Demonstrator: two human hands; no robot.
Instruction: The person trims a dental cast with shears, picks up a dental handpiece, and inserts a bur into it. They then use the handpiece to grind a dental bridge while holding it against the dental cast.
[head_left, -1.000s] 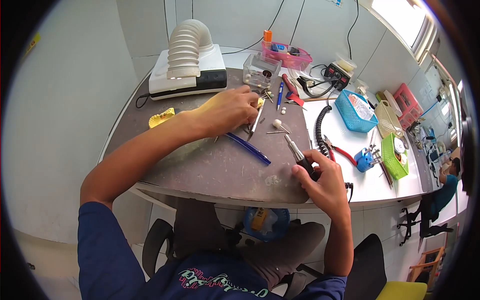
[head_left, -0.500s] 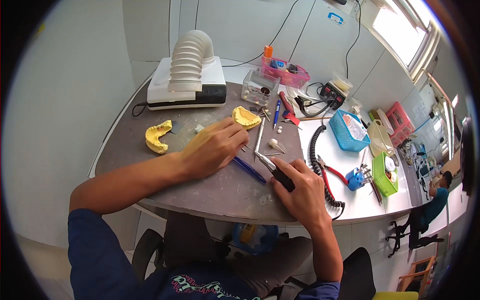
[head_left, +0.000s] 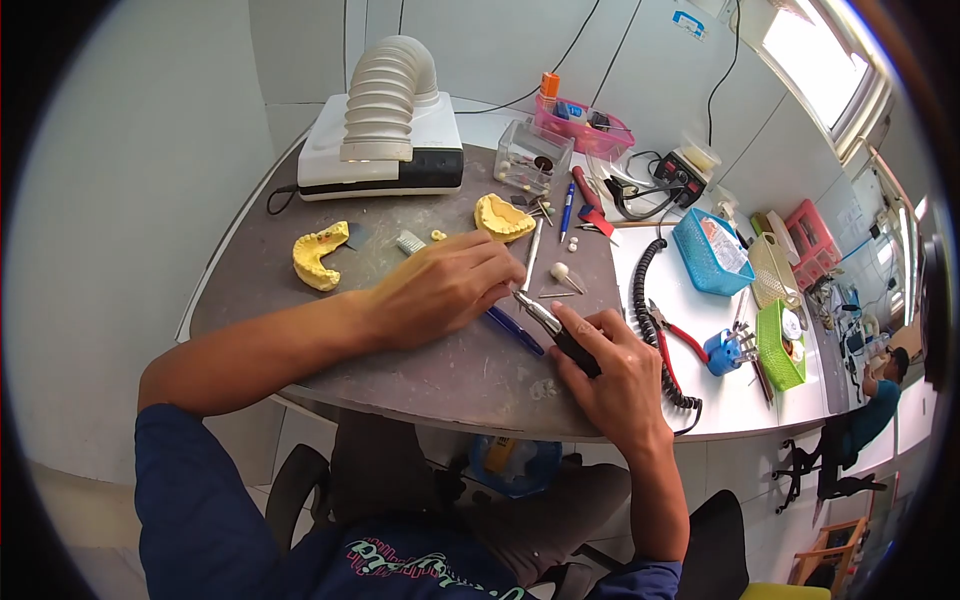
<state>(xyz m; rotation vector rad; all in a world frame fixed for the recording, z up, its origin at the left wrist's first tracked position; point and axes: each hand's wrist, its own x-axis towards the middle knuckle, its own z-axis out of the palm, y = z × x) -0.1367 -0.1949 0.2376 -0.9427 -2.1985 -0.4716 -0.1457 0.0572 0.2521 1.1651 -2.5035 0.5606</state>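
Right hand (head_left: 615, 375): closed around the black body of a handpiece (head_left: 555, 328), whose metal nose points up and left out of the grip. Left hand (head_left: 440, 292): fingertips bunched together right at the handpiece's tip. Whether they pinch anything small there cannot be told. A blue pen (head_left: 520, 335) lies on the table (head_left: 420, 365) directly beneath the two hands, passing under the nose. Just beyond the tip lie loose burs and a slim metal tool. Farther beyond sits a yellow dental cast (head_left: 503, 217); a second cast (head_left: 317, 255) lies well to the left. A coiled cable (head_left: 655, 320) runs just right of the grip.
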